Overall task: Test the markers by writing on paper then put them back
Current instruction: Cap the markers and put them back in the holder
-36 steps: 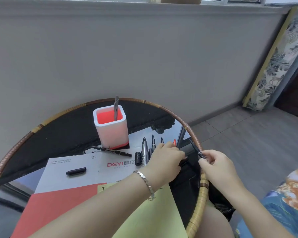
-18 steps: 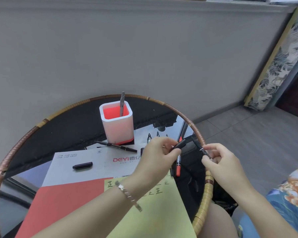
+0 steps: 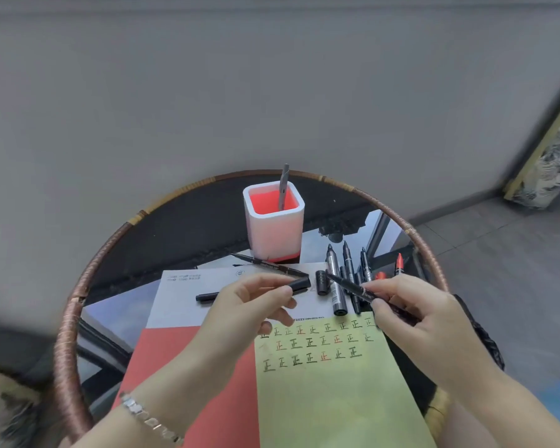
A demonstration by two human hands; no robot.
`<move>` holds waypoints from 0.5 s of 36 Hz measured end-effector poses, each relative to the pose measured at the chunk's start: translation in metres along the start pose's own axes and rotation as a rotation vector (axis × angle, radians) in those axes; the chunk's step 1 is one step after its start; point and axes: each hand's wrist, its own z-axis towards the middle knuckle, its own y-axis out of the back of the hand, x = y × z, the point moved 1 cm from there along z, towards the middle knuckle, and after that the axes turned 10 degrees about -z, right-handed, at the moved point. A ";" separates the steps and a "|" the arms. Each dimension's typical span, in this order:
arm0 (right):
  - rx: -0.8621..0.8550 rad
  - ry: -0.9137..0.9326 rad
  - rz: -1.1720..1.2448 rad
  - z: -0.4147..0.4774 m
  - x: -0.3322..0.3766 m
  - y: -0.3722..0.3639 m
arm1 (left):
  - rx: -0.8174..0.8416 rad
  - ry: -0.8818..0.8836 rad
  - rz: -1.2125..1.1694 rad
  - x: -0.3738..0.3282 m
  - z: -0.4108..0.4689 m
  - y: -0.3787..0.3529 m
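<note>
Half a second ago the two hands met at the table's 3 o'clock rim, with cap and pen barely parted. Now they have drawn apart toward the middle, and more of the yellow sheet [image 3: 337, 399] shows, with its rows of written characters.

The left hand [image 3: 253, 305] pinches the black cap [image 3: 299, 283] between thumb and curled fingers, and the cap's open end points toward 3 o'clock. The right hand [image 3: 414, 315] grips the uncapped black marker [image 3: 349, 287] in a writing hold, its tip aimed toward 10 o'clock, above the sheet's top edge. Cap and tip are near each other but apart.

The spare markers [image 3: 346, 253] lie in a row at the table's 2 o'clock. The pen cup [image 3: 274, 227] stands at 12 o'clock with one grey pen [image 3: 283, 189] in it.
</note>
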 end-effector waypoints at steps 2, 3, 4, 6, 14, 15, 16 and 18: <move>0.010 0.004 0.001 0.000 0.000 -0.001 | -0.001 0.000 0.012 0.001 -0.001 0.002; 0.022 0.007 -0.001 0.000 0.000 -0.002 | 0.000 -0.001 0.014 0.001 -0.002 0.002; 0.037 0.014 -0.005 0.000 0.001 -0.002 | 0.002 -0.003 0.014 0.001 -0.002 0.003; 0.057 0.033 -0.017 0.001 0.001 -0.003 | 0.002 -0.008 0.010 0.001 -0.002 0.003; 0.068 0.087 -0.071 -0.002 0.001 -0.005 | 0.041 -0.049 0.094 0.004 -0.004 0.000; 0.076 0.103 -0.098 -0.002 0.000 -0.005 | 0.051 -0.060 0.116 0.005 -0.005 -0.001; 0.085 0.125 -0.130 -0.002 0.000 -0.006 | 0.062 -0.072 0.135 0.005 -0.005 -0.002; 0.095 0.187 -0.201 -0.002 0.000 -0.006 | 0.078 -0.096 0.165 0.006 -0.006 -0.005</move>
